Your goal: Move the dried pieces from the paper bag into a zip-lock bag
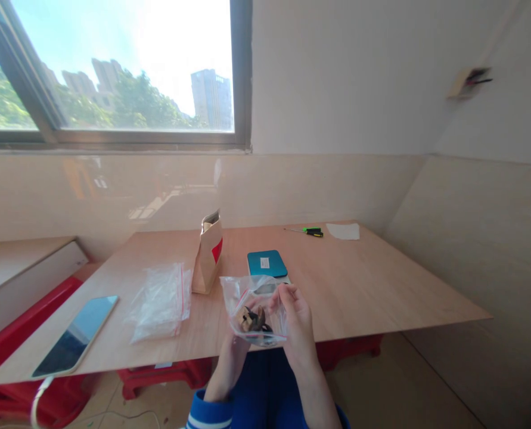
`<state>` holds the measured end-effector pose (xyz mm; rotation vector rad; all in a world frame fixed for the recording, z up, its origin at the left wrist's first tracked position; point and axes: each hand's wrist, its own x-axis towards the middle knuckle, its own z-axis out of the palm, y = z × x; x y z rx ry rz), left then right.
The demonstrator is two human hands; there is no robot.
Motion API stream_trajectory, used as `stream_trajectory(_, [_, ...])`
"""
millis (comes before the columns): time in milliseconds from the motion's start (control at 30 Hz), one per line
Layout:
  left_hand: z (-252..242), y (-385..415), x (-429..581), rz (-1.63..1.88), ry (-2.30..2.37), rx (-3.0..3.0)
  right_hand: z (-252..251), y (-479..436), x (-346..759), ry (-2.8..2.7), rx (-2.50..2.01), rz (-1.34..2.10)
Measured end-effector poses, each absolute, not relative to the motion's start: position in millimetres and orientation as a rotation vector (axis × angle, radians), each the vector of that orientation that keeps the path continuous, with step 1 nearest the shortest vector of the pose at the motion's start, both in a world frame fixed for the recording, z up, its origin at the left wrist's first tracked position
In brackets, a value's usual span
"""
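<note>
A clear zip bag [252,298] is held up in front of me at the table's near edge. Brown, dried-looking pieces [251,320] lie low in it; their kind I cannot make out. My right hand [298,310] is closed on the bag's right side, thumb and fingers pinching the plastic. Underneath and behind the left side is my left hand [237,342], gripping the bag with its fingers partly hidden. Just beyond the bag sits a flat device with a teal top [267,263] and a small white label, which looks like a small scale.
A brown paper bag [208,256] stands open-topped left of the teal device. Further left are several clear zip bags [160,304] and a phone [77,336] with a cable. Two screwdrivers [310,231] and a white paper [343,231] lie at the back. Red stools [167,376] stand below.
</note>
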<state>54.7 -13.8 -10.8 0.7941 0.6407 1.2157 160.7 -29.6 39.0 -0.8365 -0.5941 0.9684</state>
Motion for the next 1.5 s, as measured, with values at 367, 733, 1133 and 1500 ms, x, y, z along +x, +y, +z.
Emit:
stream_trajectory(367, [-11.4, -7.9, 40.4, 1.443, 0.999, 0.885, 36.4, -32.7, 161.6, -1.226, -1.169, 0.608])
stream_trajectory(733, [-10.5, -5.2, 29.7, 1.535, 1.126, 0.796, 40.8, -22.0, 159.8, -1.256, -1.226, 0.774])
stream_trajectory(1133, [-9.4, 7.2, -19.7, 1.72, 1.144, 0.619, 132.2, 146.8, 137.2, -1.592, -0.887, 0.045])
stream_trajectory(1500, [-11.0, 9.9, -32.2, 1.675, 1.183, 0.618, 107.4, 183.2, 119.4, -1.947, -0.834, 0.249])
